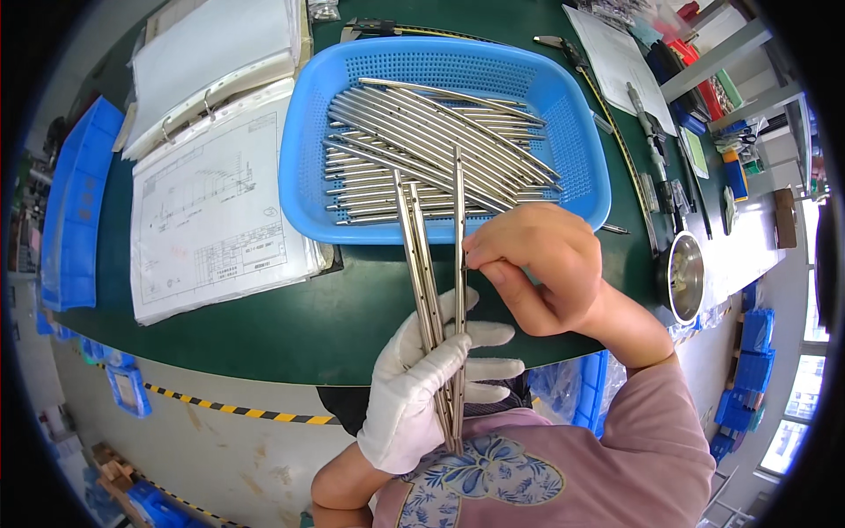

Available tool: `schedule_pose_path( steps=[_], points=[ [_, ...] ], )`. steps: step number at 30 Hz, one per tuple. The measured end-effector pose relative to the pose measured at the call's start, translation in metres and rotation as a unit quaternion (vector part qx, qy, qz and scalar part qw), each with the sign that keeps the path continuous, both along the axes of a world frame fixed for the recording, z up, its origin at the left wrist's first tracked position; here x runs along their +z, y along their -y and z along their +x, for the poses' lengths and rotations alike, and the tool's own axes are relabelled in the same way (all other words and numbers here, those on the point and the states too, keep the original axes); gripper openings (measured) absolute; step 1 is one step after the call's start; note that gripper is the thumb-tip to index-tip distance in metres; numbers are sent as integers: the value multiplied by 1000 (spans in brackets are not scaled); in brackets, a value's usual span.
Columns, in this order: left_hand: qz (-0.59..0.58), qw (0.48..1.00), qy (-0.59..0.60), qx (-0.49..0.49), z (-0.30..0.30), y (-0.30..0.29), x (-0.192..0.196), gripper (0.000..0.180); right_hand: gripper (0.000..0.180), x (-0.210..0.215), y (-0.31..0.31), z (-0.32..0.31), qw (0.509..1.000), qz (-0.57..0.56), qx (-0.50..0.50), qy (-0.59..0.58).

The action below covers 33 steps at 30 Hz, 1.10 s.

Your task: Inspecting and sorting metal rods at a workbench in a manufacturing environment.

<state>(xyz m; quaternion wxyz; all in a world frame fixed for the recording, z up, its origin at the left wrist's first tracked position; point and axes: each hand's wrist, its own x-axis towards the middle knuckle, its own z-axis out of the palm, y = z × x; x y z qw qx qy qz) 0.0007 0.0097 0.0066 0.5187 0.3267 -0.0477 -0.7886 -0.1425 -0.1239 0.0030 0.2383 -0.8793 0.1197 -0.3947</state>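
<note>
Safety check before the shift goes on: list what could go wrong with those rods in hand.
1. The gloved left hand fans several long metal rods; one may slip out and drop.
2. The bare right hand pinches one rod; its edges could nick skin.
3. The rod tips reach over the blue basket and could snag its rim.

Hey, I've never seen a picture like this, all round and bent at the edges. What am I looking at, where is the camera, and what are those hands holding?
There is no machine here. A person wears a wide fisheye camera on the head, looking down at their own two hands, so straight edges curve near the rim. The left hand, in a white glove, grips a few thin metal rods upright. The bare right hand pinches one of them near its middle. On the green table stands a blue perforated basket full of similar rods. To its left lie an open binder and a technical drawing; a small metal bowl sits to the right.
</note>
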Motion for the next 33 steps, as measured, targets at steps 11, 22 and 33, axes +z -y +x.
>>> schedule_pose_path(
  steps=[11, 22, 33],
  points=[
    [-3, 1000, -1, 7, -2, 1, 0, 37, 13, -2, -1, 1, 999, -37, -18, 16],
    [-5, 1000, 21, 23, -6, 7, 0, 38, 14, 10, -12, -8, 1000, -18, -3, -1],
    [-9, 999, 1, 33, -4, 7, -2, 42, 13, 3, -12, -9, 999, -14, 31, -41]
  ],
)
